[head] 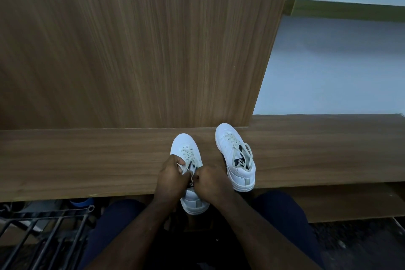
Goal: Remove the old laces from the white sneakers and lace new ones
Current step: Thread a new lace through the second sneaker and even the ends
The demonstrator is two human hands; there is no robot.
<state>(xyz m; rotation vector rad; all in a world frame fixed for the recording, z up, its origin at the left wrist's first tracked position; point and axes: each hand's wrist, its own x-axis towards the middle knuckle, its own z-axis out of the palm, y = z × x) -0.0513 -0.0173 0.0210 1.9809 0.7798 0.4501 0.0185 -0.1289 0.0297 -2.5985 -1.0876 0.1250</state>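
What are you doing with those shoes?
A person sits at a wooden ledge with two white sneakers on it. Both hands are at the near sneaker, whose heel hangs over the ledge's edge: the left hand and the right hand each pinch part of its old lace near the top eyelets. That lace is still threaded through the lower eyelets. The other sneaker stands to the right, untouched, with its lace still in and the ends loose.
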